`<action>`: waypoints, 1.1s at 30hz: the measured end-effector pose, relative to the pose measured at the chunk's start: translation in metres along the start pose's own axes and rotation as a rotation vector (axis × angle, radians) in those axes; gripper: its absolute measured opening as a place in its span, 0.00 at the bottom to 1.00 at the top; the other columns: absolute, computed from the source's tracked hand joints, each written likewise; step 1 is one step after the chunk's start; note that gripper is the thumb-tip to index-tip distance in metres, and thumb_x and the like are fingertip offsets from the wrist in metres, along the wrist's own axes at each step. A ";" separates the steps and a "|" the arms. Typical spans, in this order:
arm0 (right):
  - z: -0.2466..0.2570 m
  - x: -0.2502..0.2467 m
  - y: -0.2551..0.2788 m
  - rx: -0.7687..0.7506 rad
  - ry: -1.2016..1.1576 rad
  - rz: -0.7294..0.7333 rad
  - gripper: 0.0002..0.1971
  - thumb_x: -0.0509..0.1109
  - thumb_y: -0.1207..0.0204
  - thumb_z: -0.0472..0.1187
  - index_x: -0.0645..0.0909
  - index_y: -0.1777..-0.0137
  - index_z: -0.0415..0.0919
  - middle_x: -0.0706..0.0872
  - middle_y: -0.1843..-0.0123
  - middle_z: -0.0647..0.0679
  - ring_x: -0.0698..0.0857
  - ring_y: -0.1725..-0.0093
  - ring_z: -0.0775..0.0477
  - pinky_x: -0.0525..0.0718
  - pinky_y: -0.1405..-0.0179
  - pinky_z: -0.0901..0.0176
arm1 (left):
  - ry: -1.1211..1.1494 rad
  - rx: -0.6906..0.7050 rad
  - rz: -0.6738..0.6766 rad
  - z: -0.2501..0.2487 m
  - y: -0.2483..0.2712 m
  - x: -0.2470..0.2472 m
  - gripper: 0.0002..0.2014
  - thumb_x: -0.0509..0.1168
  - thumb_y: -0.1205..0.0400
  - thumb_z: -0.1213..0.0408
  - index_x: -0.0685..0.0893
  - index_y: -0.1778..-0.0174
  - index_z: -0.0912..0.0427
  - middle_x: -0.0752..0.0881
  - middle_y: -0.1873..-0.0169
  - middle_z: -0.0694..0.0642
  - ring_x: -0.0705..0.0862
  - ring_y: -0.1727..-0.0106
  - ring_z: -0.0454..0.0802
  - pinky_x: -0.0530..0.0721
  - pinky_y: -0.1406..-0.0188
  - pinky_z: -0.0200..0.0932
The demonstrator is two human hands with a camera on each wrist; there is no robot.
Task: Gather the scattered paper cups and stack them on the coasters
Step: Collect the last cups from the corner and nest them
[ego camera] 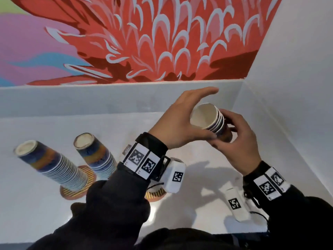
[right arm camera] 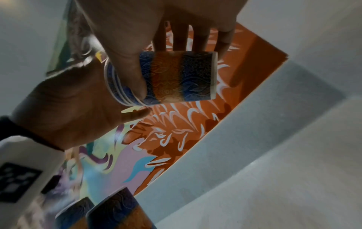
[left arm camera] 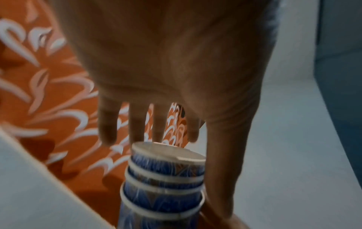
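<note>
white glossy tabletop [ego camera: 189,210] lies under your arms, walled in white with a red flower mural [ego camera: 144,42] behind. nearest you, a striped round coaster [ego camera: 155,194] peeks out beneath your left wrist. two tall upside-down stacks of blue-and-orange paper cups [ego camera: 54,165] [ego camera: 97,154] stand on coasters to your left. farther off, above the table, your right hand [ego camera: 237,141] grips a short nested stack of blue-and-orange paper cups [ego camera: 210,118], tipped sideways; your left hand [ego camera: 180,120] cups its rim, fingers straight.

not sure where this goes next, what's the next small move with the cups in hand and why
Probably flip the small nested stack rim-down and lower it onto the striped coaster that shows no stack. The right hand grips it in the air, the left hand steadies its rim, and two tall stacks already stand on coasters.
</note>
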State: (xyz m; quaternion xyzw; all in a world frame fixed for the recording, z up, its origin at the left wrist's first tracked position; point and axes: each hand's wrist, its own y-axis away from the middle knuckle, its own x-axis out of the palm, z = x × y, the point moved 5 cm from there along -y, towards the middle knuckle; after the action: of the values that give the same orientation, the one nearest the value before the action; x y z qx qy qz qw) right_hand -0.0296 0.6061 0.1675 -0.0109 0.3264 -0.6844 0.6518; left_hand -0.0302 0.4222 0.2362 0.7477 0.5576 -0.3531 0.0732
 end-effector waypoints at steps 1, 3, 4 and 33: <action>0.012 0.004 -0.005 -0.065 0.067 0.031 0.34 0.81 0.35 0.55 0.80 0.26 0.53 0.85 0.34 0.55 0.85 0.36 0.54 0.82 0.39 0.66 | -0.076 0.020 0.045 0.001 0.005 -0.010 0.49 0.87 0.30 0.54 0.69 0.15 0.38 0.74 0.21 0.43 0.73 0.22 0.40 0.74 0.27 0.38; 0.037 0.016 -0.016 -0.212 0.226 0.110 0.35 0.80 0.34 0.55 0.81 0.26 0.47 0.85 0.34 0.51 0.85 0.36 0.46 0.83 0.36 0.52 | -0.183 0.025 0.071 0.006 0.017 -0.031 0.46 0.85 0.29 0.54 0.71 0.16 0.38 0.77 0.25 0.45 0.76 0.26 0.42 0.77 0.33 0.35; 0.050 0.023 -0.022 -0.284 0.313 0.152 0.35 0.79 0.33 0.56 0.82 0.26 0.45 0.86 0.33 0.49 0.85 0.36 0.42 0.82 0.36 0.43 | -0.215 0.016 0.062 0.009 0.025 -0.041 0.45 0.85 0.29 0.54 0.71 0.17 0.38 0.78 0.27 0.45 0.77 0.29 0.43 0.77 0.38 0.33; 0.107 0.107 -0.011 0.065 0.084 0.356 0.31 0.87 0.29 0.46 0.79 0.28 0.53 0.88 0.38 0.60 0.88 0.46 0.52 0.88 0.53 0.52 | 0.285 -0.186 -0.026 0.135 0.119 -0.036 0.45 0.87 0.32 0.62 0.72 0.20 0.44 0.86 0.33 0.40 0.84 0.32 0.35 0.82 0.33 0.36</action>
State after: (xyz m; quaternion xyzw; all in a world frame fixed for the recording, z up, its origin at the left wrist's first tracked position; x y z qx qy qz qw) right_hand -0.0083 0.4635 0.2126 0.0968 0.3279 -0.5684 0.7483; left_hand 0.0104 0.2826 0.1242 0.7729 0.6022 -0.1912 0.0575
